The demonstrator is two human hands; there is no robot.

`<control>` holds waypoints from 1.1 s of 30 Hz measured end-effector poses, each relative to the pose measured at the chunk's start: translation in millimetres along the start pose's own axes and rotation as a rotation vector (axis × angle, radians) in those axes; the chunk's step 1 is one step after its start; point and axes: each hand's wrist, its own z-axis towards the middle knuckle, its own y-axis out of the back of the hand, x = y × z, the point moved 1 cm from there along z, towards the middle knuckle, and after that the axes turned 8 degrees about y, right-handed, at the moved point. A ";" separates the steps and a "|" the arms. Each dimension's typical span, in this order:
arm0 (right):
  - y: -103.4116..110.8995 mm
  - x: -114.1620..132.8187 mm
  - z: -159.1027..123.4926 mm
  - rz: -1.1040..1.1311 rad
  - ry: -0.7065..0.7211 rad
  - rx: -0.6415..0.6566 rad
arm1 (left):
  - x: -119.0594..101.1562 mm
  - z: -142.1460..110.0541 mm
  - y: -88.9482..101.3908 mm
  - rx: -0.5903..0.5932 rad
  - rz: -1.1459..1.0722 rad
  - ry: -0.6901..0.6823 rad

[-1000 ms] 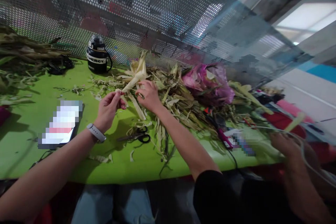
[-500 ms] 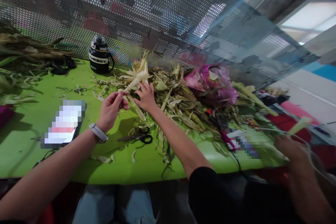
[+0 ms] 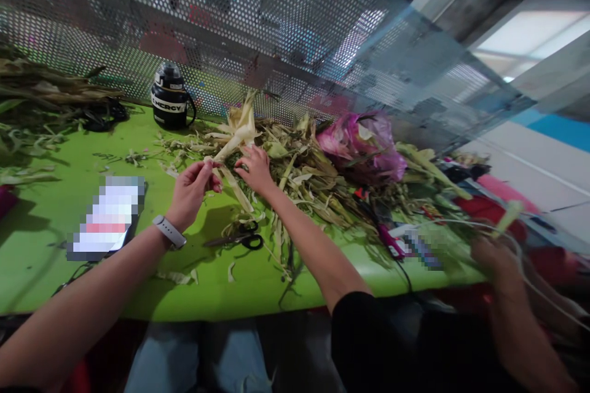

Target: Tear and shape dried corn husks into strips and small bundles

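Observation:
On the lime-green table (image 3: pixel 41 270) my left hand (image 3: pixel 191 190), a grey watch on its wrist, pinches the lower end of a pale corn husk (image 3: pixel 237 132) that fans upward. My right hand (image 3: pixel 255 169) is closed on the same husk a little further right, at the edge of a big heap of dry husks and leaves (image 3: pixel 313 178). Black-handled scissors (image 3: pixel 239 238) lie on the table just below both hands.
A black mug (image 3: pixel 168 98) stands by the perforated metal screen (image 3: pixel 258 18). A phone (image 3: pixel 108 218) lies left of my left wrist. More husks pile at far left (image 3: pixel 41 98). A pink bag (image 3: pixel 364 144) tops the heap. Another person's hand (image 3: pixel 495 258) works at right.
My right hand shifted slightly along the husk toward its base and back; my left hand stayed pinched on it. The other person's hand at right moved a little.

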 end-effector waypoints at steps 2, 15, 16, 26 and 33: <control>-2.7 1.8 -1.4 -0.024 0.045 0.013 | 0.2 -0.4 -0.2 0.001 0.005 0.002; -24.1 19.3 10.9 0.005 0.047 0.014 | 0.8 1.3 0.7 0.005 0.004 0.003; -24.3 19.1 10.7 0.022 0.037 0.004 | 0.8 1.3 0.7 0.004 0.005 0.003; 27.9 -1.2 6.6 0.390 -0.151 -0.220 | 2.0 0.7 0.8 0.014 0.012 0.013; 85.8 -3.5 -1.1 0.622 -0.131 -0.339 | 1.5 0.4 -0.1 0.005 0.024 0.039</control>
